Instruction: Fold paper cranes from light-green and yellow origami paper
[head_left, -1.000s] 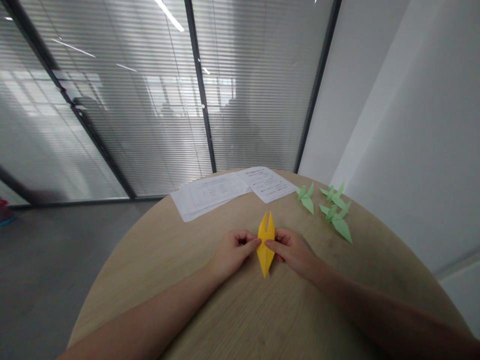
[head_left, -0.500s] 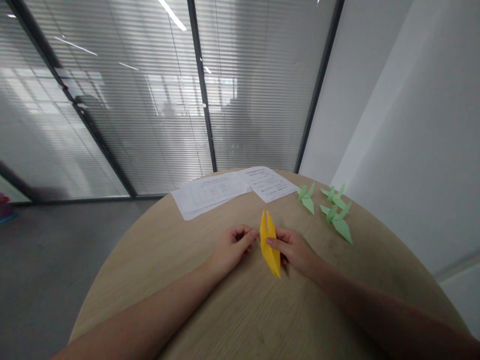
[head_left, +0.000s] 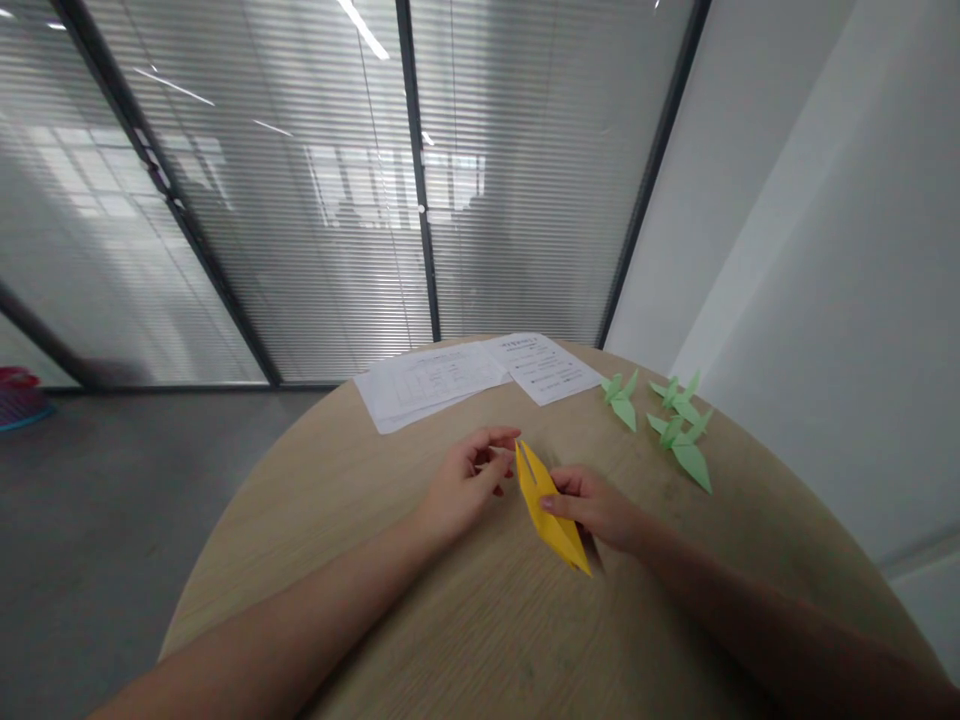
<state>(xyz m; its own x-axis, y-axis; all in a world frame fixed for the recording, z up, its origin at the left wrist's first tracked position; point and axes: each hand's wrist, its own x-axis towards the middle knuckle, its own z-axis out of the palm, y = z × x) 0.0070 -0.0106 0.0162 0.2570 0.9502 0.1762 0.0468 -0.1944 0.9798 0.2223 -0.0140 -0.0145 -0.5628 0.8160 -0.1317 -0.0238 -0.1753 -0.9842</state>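
A folded yellow paper piece (head_left: 549, 510), long and pointed with a slit at its far end, lies tilted on the round wooden table (head_left: 465, 620). My right hand (head_left: 596, 508) pinches its middle with thumb and fingers. My left hand (head_left: 466, 483) hovers just left of the paper's split tip, fingers loosely curled and apart, holding nothing.
Three green folded paper cranes (head_left: 679, 425) sit at the right rear of the table. Two printed white sheets (head_left: 465, 378) lie at the far edge. Glass walls with blinds stand behind; a white wall is at the right.
The yellow paper has turned, its near tip swinging right. My left hand has let go of it and its fingers have loosened; my right hand keeps its grip.
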